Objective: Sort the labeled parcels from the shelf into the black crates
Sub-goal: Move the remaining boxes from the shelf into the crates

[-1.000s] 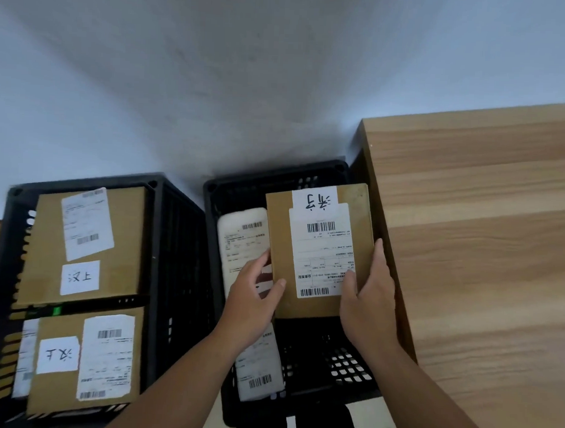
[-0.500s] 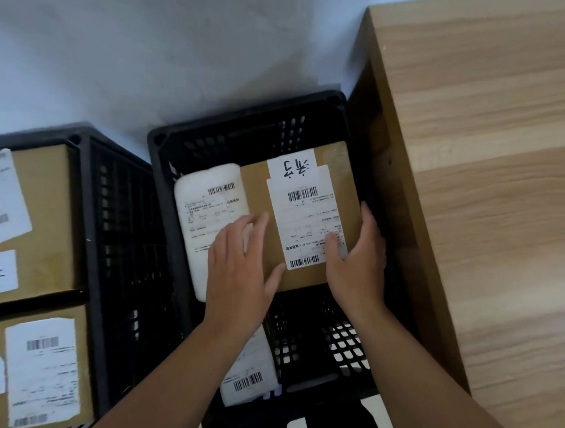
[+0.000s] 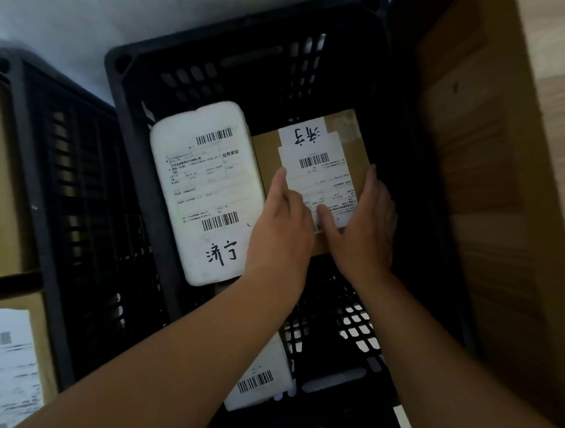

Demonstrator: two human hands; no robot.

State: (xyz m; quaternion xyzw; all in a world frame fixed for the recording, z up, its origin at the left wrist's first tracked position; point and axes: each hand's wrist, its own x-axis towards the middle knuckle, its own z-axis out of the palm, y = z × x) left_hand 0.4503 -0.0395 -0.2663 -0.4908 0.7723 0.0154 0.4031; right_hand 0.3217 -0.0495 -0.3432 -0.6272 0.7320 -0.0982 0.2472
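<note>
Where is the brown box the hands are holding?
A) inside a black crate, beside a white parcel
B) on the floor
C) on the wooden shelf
A: the left hand and right hand hold the brown box down inside the black crate, beside the white parcel.

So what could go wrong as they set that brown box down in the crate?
The left hand grips the brown box right beside the white parcel, so fingers could get pinched between them. The box might also catch the parcel's edge and rest tilted in the black crate.
</note>
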